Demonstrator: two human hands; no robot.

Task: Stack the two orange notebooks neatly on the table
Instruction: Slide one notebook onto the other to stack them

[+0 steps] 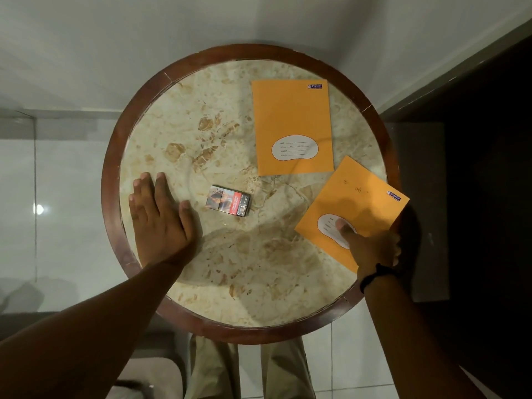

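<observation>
Two orange notebooks lie apart on a round marble table [178, 110]. One notebook [290, 116] lies flat and straight at the far right. The other notebook [359, 203] sits tilted at the near right, its corner overhanging the wooden rim. My right hand [371, 246] grips that tilted notebook at its near edge, thumb pressed on the white label, fingers under the edge. My left hand [159, 214] rests flat on the table's left side, fingers spread, holding nothing.
A small cigarette pack [229, 205] lies near the table's middle, between my hands. A dark wall or door stands close on the right. White tiled floor surrounds the table, and my legs show below its near edge.
</observation>
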